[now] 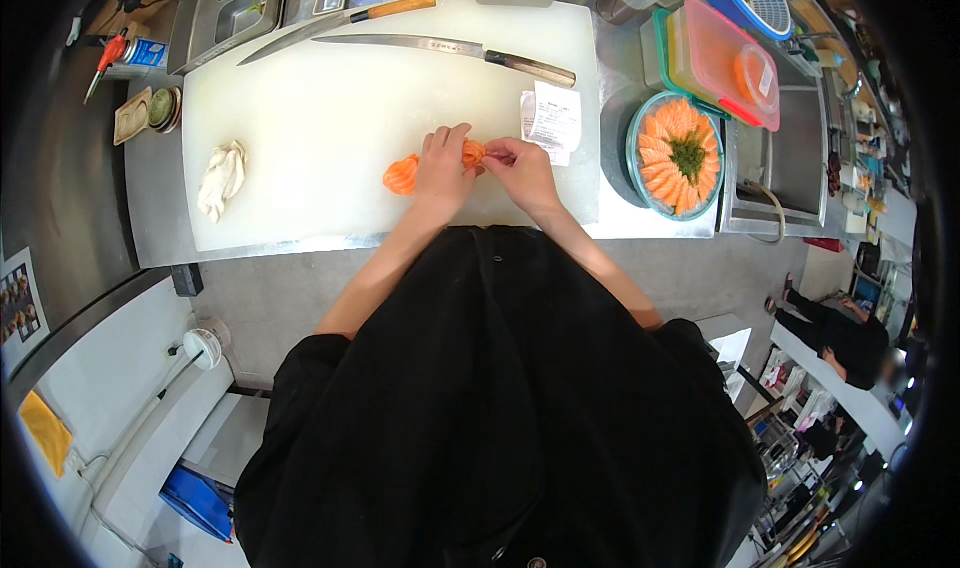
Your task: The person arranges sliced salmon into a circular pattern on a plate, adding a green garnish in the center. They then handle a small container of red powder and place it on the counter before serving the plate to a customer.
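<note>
Slices of raw salmon lie overlapped on the white cutting board, just left of my left hand. More salmon, curled into a roll, sits between both hands. My left hand rests over the fish with its fingers around the roll's left side. The fingertips of my right hand pinch the roll's right edge. To the right, a round blue-green bowl holds salmon slices fanned in a ring around shredded greens.
Two long knives lie at the board's back. Paper slips are right of my hands, a crumpled white cloth far left. Lidded containers and a sink stand right. Another person is in the far right background.
</note>
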`<action>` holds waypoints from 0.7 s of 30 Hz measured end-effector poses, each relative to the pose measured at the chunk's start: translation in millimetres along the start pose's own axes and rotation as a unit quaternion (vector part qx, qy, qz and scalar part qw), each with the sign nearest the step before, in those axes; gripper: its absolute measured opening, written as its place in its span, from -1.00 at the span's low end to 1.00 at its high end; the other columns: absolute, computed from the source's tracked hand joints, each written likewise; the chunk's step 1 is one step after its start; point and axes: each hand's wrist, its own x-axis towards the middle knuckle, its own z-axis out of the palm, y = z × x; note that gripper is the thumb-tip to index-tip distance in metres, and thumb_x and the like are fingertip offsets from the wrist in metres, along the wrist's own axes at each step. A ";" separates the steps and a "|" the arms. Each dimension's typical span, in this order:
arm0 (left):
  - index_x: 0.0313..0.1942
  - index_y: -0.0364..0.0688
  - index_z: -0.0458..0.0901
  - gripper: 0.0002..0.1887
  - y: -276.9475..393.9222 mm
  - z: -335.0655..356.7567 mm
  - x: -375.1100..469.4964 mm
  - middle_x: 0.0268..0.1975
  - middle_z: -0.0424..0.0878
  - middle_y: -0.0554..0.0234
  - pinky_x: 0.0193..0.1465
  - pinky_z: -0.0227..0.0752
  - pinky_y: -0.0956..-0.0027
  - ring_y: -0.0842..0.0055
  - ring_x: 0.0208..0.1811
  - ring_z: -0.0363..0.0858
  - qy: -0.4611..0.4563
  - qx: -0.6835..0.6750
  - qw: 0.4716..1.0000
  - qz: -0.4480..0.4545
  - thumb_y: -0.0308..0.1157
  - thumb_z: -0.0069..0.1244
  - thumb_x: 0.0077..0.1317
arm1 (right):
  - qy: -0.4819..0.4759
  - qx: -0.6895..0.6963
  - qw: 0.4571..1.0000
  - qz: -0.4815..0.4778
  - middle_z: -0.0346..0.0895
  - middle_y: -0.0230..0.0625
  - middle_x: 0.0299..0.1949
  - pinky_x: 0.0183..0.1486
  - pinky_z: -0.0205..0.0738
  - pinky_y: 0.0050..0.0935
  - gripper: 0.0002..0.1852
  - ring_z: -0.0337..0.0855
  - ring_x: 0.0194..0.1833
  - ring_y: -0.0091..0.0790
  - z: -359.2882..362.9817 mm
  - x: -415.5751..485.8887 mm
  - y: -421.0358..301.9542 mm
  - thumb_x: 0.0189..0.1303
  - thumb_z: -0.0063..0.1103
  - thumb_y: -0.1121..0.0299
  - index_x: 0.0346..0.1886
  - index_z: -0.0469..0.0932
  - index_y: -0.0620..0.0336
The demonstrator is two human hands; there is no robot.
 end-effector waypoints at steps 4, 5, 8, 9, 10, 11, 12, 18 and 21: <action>0.12 -0.26 0.55 -0.45 -7.9 -4.2 -2.5 -0.05 0.62 0.02 0.09 0.50 0.15 0.08 0.05 0.58 -0.018 -0.018 1.000 0.003 -0.56 0.28 0.05 | 0.019 0.016 1.000 -0.002 0.76 -0.11 -0.29 -0.15 0.64 -0.41 -0.76 0.78 -0.26 -0.32 2.9 -2.8 -1.6 0.12 0.43 0.43 -0.16 0.70 0.34; 0.12 -0.26 0.55 -0.44 -9.2 -4.4 -2.9 -0.06 0.63 0.02 0.09 0.50 0.16 0.08 0.06 0.58 -0.025 -0.020 0.999 0.006 -0.57 0.27 0.05 | 0.018 0.015 1.000 0.004 0.76 -0.11 -0.29 -0.16 0.64 -0.42 -0.76 0.78 -0.26 -0.32 3.3 -3.5 -2.4 0.11 0.44 0.42 -0.17 0.70 0.34; 0.18 -0.24 0.53 -0.37 -8.8 -5.6 -1.3 0.00 0.60 0.01 0.11 0.50 0.12 0.07 0.06 0.56 -0.051 -0.042 0.997 0.035 -0.59 0.28 0.02 | 0.015 0.007 1.000 0.023 0.76 -0.13 -0.31 -0.18 0.63 -0.45 -0.75 0.78 -0.27 -0.33 3.7 -3.2 -5.8 0.09 0.47 0.40 -0.19 0.71 0.32; 0.20 -0.23 0.52 -0.34 -7.3 -7.7 0.2 0.03 0.59 0.01 0.11 0.49 0.10 0.06 0.05 0.55 -0.080 -0.041 0.996 0.028 -0.59 0.28 0.00 | 0.020 0.000 0.999 0.037 0.76 -0.14 -0.32 -0.19 0.62 -0.46 -0.75 0.78 -0.27 -0.34 3.2 -2.4 -7.1 0.09 0.47 0.39 -0.19 0.71 0.32; 0.23 -0.21 0.50 -0.31 -5.4 -11.8 1.4 0.06 0.59 0.02 0.13 0.49 0.11 0.06 0.07 0.54 -0.077 -0.041 0.994 0.060 -0.58 0.28 0.01 | 0.011 0.015 1.000 0.023 0.75 -0.15 -0.32 -0.19 0.62 -0.46 -0.74 0.77 -0.28 -0.35 2.1 -1.4 -8.3 0.09 0.48 0.38 -0.19 0.71 0.32; 0.26 -0.20 0.49 -0.29 -3.0 -17.6 1.7 0.08 0.58 0.04 0.14 0.49 0.11 0.07 0.09 0.54 -0.095 -0.031 0.993 0.069 -0.56 0.29 0.03 | 0.007 0.025 0.999 0.020 0.75 -0.16 -0.32 -0.20 0.61 -0.46 -0.74 0.76 -0.29 -0.37 0.8 -0.7 -9.4 0.10 0.48 0.37 -0.19 0.71 0.32; 0.29 -0.18 0.48 -0.27 -0.1 -24.9 1.0 0.11 0.58 0.05 0.16 0.48 0.11 0.07 0.10 0.53 -0.114 -0.023 0.990 0.077 -0.54 0.29 0.04 | 0.000 0.031 0.999 0.030 0.75 -0.17 -0.32 -0.20 0.61 -0.47 -0.73 0.75 -0.30 -0.38 -1.1 -0.7 -10.0 0.10 0.48 0.35 -0.18 0.71 0.32; 0.31 -0.10 0.49 -0.38 -16.9 -104.8 -16.8 0.17 0.57 0.15 0.21 0.43 0.20 0.19 0.16 0.49 0.066 -0.042 0.995 -0.054 -0.42 0.24 0.21 | -0.006 -0.027 1.000 0.007 0.70 -0.21 -0.34 -0.23 0.58 -0.45 -0.63 0.67 -0.36 -0.43 -22.0 -12.1 -3.6 0.13 0.49 0.30 -0.04 0.69 0.29; 0.24 -0.10 0.56 -0.47 -34.4 -118.5 -24.0 0.13 0.60 0.15 0.23 0.41 0.21 0.24 0.12 0.49 -0.059 0.023 0.989 -0.132 -0.39 0.23 0.24 | -0.007 -0.039 0.999 0.022 0.68 -0.30 -0.33 -0.23 0.52 -0.55 -0.63 0.62 -0.33 -0.54 -24.3 -20.4 0.5 0.19 0.45 0.38 0.04 0.63 0.32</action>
